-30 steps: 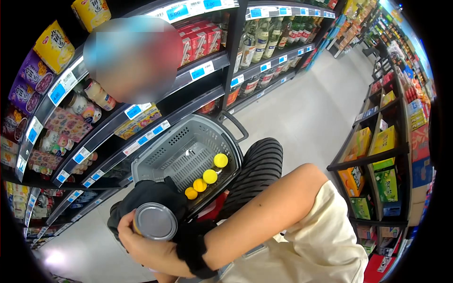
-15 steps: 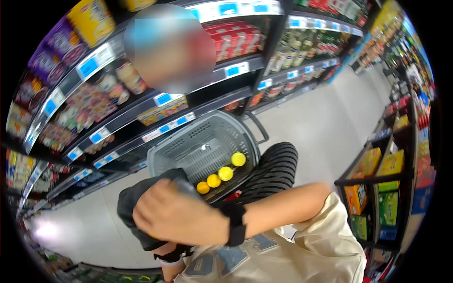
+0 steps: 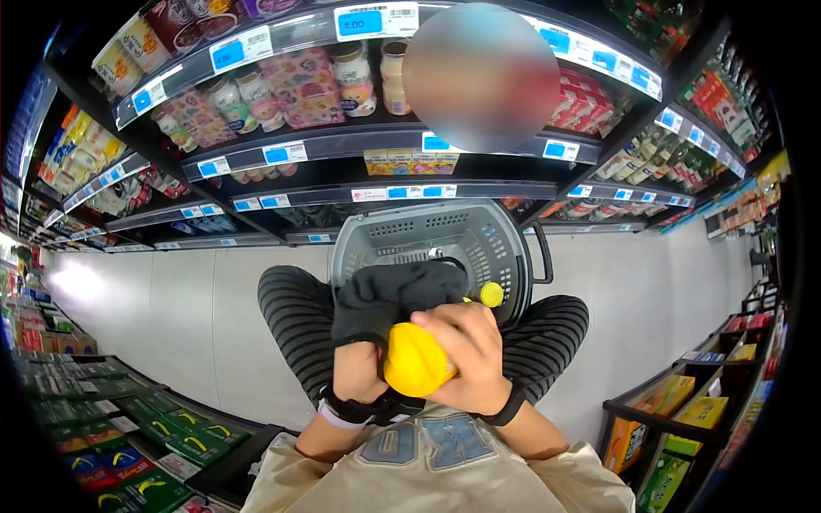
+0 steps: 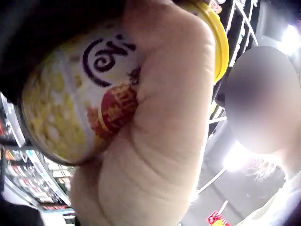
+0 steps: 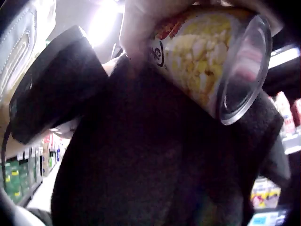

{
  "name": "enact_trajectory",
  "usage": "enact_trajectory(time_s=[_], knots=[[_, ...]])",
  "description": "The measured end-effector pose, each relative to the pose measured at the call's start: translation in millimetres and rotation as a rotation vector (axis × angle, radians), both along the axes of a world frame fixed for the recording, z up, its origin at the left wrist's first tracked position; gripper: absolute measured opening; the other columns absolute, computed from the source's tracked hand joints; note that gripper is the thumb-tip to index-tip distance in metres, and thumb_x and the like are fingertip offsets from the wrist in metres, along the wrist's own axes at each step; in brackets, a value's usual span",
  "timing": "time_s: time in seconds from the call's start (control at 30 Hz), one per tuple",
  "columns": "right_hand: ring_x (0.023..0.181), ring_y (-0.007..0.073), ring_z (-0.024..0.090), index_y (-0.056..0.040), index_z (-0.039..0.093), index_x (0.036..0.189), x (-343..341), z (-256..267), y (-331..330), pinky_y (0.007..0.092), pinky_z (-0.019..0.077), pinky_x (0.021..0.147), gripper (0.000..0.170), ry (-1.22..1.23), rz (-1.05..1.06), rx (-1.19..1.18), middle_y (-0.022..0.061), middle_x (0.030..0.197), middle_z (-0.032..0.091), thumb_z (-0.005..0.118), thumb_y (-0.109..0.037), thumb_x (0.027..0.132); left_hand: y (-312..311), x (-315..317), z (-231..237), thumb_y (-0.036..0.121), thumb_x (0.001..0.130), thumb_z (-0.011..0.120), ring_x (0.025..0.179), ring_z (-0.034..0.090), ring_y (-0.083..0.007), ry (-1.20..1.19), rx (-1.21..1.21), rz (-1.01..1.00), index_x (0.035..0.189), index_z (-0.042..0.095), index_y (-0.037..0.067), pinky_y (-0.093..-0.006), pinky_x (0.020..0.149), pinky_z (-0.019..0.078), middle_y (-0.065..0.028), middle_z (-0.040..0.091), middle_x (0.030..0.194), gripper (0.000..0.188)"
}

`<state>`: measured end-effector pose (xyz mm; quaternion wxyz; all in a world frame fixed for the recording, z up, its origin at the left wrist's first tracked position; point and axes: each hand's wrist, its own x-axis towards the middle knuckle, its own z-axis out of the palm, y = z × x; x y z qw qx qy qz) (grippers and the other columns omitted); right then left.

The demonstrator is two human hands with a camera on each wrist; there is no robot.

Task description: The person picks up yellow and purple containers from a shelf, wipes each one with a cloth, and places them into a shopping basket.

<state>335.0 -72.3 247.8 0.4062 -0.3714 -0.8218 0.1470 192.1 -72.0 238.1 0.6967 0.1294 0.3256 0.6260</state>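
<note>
Pale floor (image 3: 197,333) lies beneath a basket (image 3: 410,225) by the shelves (image 3: 329,142). Near the basket, the right hand (image 3: 472,349) grips a can (image 3: 416,359), yellow end up, beside dark cloth (image 3: 400,291) partly covering the left hand (image 3: 357,371), whose hold I cannot tell.

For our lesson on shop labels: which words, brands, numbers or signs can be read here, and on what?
"4.00": price tag, top centre of the head view
"O" or zero: shirt, beside an unclear letter
Canister: label partly covered, unreadable
Other tags, shelf packages: too small or blurred
</note>
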Motion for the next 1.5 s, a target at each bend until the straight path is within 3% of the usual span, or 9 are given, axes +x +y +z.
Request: enact_trajectory(time_s=[0.03,0.2,0.6,0.8,0.93,1.0,1.07,1.27,1.5], knots=[[0.089,0.0286,0.058,-0.0056,0.060,0.121,-3.6,-3.1,-1.7,0.0388,0.0450,0.081,0.073,0.195,-0.025,-0.096,0.0113,0.103,0.059,0.082,-0.018,0.052,-4.0,0.0,-5.7,0.007,0.084,0.056,0.097,0.060,-0.0252,0.613,0.365,-0.009,0.106,0.062,0.000,-0.0338,0.086,0.0457,-0.0162,0.062,0.106,0.025],[0.094,0.0298,0.060,0.0005,0.052,0.125,0.6,-4.7,0.0,0.0362,0.0480,0.084,0.081,0.516,-0.188,-0.280,0.0165,0.106,0.059,0.084,-0.009,0.051,-12.4,22.5,-15.2,0.011,0.076,0.064,0.092,0.060,-0.0315,1.180,0.501,0.135,0.097,0.066,0.006,-0.0386,0.080,0.0480,-0.0115,0.064,0.100,0.021],[0.089,0.0284,0.057,-0.0040,0.061,0.116,5.0,1.1,8.0,0.0369,0.0414,0.079,0.059,-0.051,-0.250,0.095,0.0125,0.102,0.059,0.071,-0.013,0.059,-26.0,4.9,-0.9,0.011,0.075,0.065,0.090,0.061,-0.0318,1.306,0.636,-0.070,0.095,0.066,0.006,-0.0389,0.078,0.0485,-0.0115,0.064,0.098,0.021],[0.092,0.0292,0.056,0.0008,0.061,0.114,1.6,-23.2,-5.5,0.0394,0.0396,0.081,0.054,-0.016,-0.063,-0.059,0.0161,0.110,0.057,0.062,-0.027,0.067,-22.6,1.1,2.1,0.011,0.074,0.066,0.090,0.061,-0.0320,1.510,0.694,-0.033,0.094,0.067,0.006,-0.0390,0.077,0.0488,-0.0114,0.064,0.096,0.021],[0.089,0.0287,0.056,0.0011,0.061,0.111,1.4,-19.7,-10.1,0.0404,0.0398,0.083,0.058,0.025,-0.009,-0.091,0.0141,0.108,0.057,0.066,-0.025,0.060,-22.8,-9.0,0.4,0.011,0.076,0.064,0.091,0.060,-0.0312,1.219,0.414,-0.220,0.092,0.065,0.005,-0.0385,0.079,0.0479,-0.0124,0.063,0.093,0.017],[0.087,0.0281,0.055,0.0001,0.061,0.112,3.1,-20.6,-11.0,0.0392,0.0402,0.081,0.063,0.004,0.048,-0.060,0.0122,0.104,0.057,0.070,-0.021,0.054,-10.2,-20.6,3.4,0.008,0.079,0.059,0.089,0.059,-0.0311,1.521,0.860,-0.215,0.087,0.063,0.004,-0.0380,0.078,0.0479,-0.0123,0.062,0.091,0.010],[0.084,0.0271,0.055,-0.0049,0.062,0.112,-0.7,-11.1,-14.7,0.0393,0.0410,0.079,0.063,0.042,0.038,-0.069,0.0093,0.102,0.058,0.072,-0.018,0.052,-26.4,-30.8,-19.6,0.009,0.089,0.053,0.096,0.059,-0.0255,0.636,0.171,-0.327,0.099,0.060,0.001,-0.0347,0.084,0.0461,-0.0106,0.062,0.102,0.015],[0.088,0.0270,0.056,-0.0076,0.064,0.112,-8.0,-21.6,-14.7,0.0398,0.0414,0.080,0.058,0.141,0.017,-0.028,0.0081,0.102,0.059,0.074,-0.025,0.058,-18.6,-19.6,-19.9,0.011,0.093,0.050,0.108,0.055,-0.0184,-0.370,-0.076,-0.375,0.124,0.052,0.001,-0.0306,0.095,0.0432,-0.0088,0.059,0.116,0.032],[0.108,0.0295,0.050,-0.0090,0.061,0.119,-7.6,-35.8,-6.9,0.0433,0.0397,0.093,0.058,0.316,0.266,-0.222,0.0082,0.114,0.060,0.078,-0.025,0.066,-13.9,-22.5,-71.8,0.013,0.096,0.047,0.108,0.056,-0.0176,0.515,0.449,-0.516,0.125,0.052,0.001,-0.0298,0.093,0.0446,-0.0081,0.058,0.117,0.032]])
